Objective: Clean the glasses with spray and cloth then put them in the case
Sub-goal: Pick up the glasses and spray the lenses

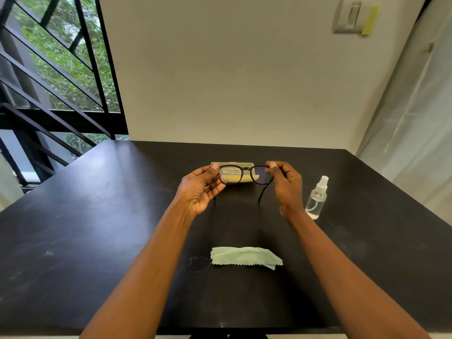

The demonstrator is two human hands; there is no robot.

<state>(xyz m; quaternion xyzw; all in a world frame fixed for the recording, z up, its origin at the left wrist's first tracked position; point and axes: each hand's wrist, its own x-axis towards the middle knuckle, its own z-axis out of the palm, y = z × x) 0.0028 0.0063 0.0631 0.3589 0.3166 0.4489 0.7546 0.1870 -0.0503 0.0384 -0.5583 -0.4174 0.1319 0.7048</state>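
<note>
Here, just above the centre of the frame, a pair of dark-framed glasses (245, 175) is held up over a black table (97, 228), lenses facing away from the camera. The frame is thin and black, with rounded-square rims and a narrow bridge; both temple arms are unfolded and point down and toward the viewer, the right one showing clearly against the tabletop. The lenses are clear, and the yellow case (234, 165) lying behind them on the table shows through the glass, along with some pale lettering too small to read.

The left hand (200, 189) pinches the left end of the frame between thumb and curled fingers, palm turned inward. The right hand (286, 184) pinches the right end the same way, thumb on top.

To the right of the right hand, at mid-right of the frame, a small clear spray bottle (316, 199) with a translucent cap stands upright on the table, close to the wrist. Lower down, at centre, a pale green cleaning cloth (245, 258) with zigzag edges lies folded flat between the two forearms, well apart from the glasses. A faint ring-shaped mark (199, 263) sits on the table just left of the cloth.
</note>
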